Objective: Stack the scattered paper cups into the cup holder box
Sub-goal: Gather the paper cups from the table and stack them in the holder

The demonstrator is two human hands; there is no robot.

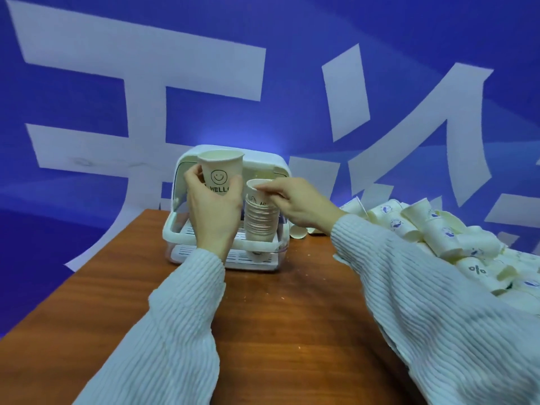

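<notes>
A blue backdrop [87,33] with large white characters fills the upper frame. The wooden table [277,311] runs through the lower centre. At right of frame lies a heap of scattered cups [444,232], many still to be stacked. At centre stands the cup holder box [187,229], lid raised, with a nested stack [261,217] upright in its right side. The left hand [214,206] holds a single smiley-printed cup [221,173] upright around its lower wall, just left of the stack. The right hand [295,203] pinches the rim of the stack's top cup. Judgement: the cups are light, thin-walled and easily crushed; grip gently at mid-wall. The raised lid and the right hand crowd the approach.
</notes>
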